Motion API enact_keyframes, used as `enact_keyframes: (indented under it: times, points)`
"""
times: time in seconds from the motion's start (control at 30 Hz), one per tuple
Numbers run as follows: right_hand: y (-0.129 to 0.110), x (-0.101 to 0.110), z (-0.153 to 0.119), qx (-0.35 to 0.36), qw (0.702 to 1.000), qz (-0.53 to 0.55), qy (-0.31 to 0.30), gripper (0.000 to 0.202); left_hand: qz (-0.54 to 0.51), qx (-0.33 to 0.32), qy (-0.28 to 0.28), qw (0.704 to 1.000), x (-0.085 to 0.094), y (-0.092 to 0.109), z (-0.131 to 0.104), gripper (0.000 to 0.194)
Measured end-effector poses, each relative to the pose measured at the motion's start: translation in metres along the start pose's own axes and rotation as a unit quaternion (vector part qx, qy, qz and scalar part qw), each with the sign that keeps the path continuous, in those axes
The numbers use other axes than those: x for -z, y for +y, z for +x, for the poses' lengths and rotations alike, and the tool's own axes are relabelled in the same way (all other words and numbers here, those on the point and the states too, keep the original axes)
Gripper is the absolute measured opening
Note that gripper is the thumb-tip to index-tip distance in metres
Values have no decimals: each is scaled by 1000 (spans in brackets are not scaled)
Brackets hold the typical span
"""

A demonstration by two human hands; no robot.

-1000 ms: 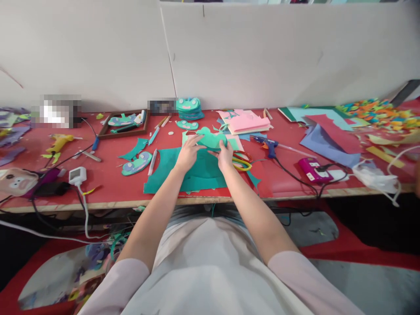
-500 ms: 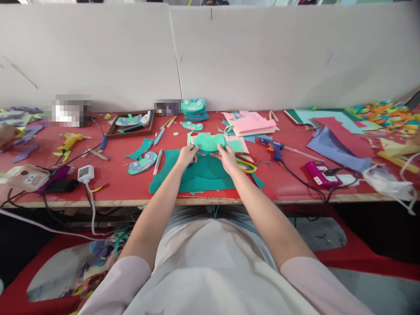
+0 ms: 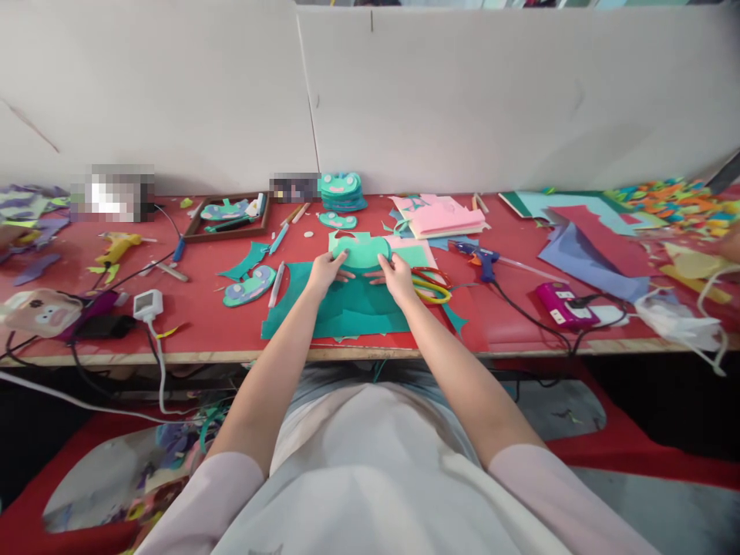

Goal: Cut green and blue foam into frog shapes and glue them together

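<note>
A light green felt cutout (image 3: 361,254) with rounded ends is held between my two hands. My left hand (image 3: 329,274) pinches its left end, thumb on top and fingers beneath. On the other end, my right hand (image 3: 396,276) grips in the same way. Under both hands lies a dark teal felt sheet (image 3: 358,308). Yellow-handled scissors (image 3: 433,291) rest just right of my right hand, beside a red-handled pair (image 3: 432,275). To the left is a green and purple felt face piece (image 3: 250,287), near a white pen (image 3: 277,284).
Behind my hands stands a stack of green felt faces (image 3: 341,193). A wooden tray (image 3: 225,216) sits back left. A blue glue gun (image 3: 482,258) and a magenta power strip (image 3: 563,306) with cables lie right. Pink felt (image 3: 445,216) is piled behind. A yellow glue gun (image 3: 119,248) lies left.
The green cutout has moved slightly left and toward me, and tilted flatter. Both hands have moved with it and still hold its ends. The camera view has shifted a little.
</note>
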State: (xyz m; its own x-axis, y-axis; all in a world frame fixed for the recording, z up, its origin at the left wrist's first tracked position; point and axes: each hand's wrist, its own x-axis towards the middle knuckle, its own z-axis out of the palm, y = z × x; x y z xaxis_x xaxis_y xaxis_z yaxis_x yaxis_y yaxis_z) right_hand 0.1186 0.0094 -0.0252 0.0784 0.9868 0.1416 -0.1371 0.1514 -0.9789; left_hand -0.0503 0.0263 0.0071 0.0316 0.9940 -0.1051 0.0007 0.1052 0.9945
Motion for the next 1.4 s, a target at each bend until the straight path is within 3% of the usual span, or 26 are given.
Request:
enact_keyframes:
  times: [0.3,0.43,0.67,0.8,0.93,1.13,1.4]
  points:
    - [-7,-2,-1,16,999,-11,51,50,-14,-14,-17,1000,0,-3,3,21]
    - [-5,0,1,23,998,-16,59,50,0,-48,-29,998,0,-3,1,16]
    - [-11,0,1,-6,995,62,81,43,1,-96,39,995,3,2,1,17]
    - [-14,0,0,-12,994,77,78,42,25,-130,40,990,4,2,3,8]
    - [-12,0,0,-4,995,69,75,45,48,-120,17,991,3,0,4,12]
    - [-11,1,-1,8,997,43,60,44,21,-71,42,996,5,2,5,16]
    - [-5,6,0,34,999,8,36,43,38,-99,80,991,6,0,8,15]
